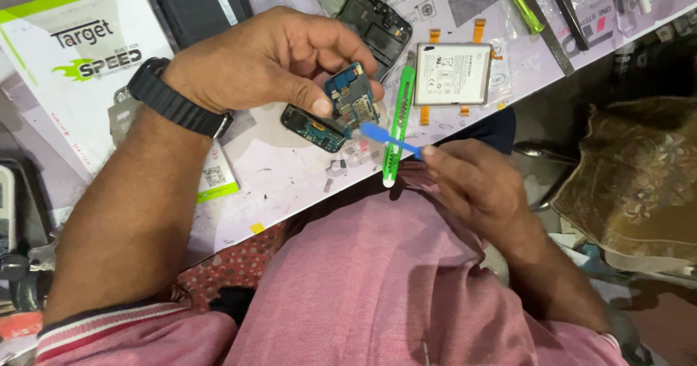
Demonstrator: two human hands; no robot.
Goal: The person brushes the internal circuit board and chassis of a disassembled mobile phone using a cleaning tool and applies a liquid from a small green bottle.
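Note:
My left hand (272, 57), with a black watch on the wrist, pinches a small blue circuit board (351, 97) between thumb and fingers above the worktable. My right hand (468, 184) holds a blue plastic pry tool (388, 139) whose flat tip touches the lower edge of that board. A second narrow circuit board (314, 128) lies on the table just under the held one. A black phone frame (377, 25) lies behind my left fingers.
A green utility knife (398, 123) lies beside a white phone battery (453, 74) with orange tabs. A white and green box (65, 68) sits at left, a dark device (196, 3) behind it. Tools and packets line the far edge; a patterned cushion (639, 177) is at right.

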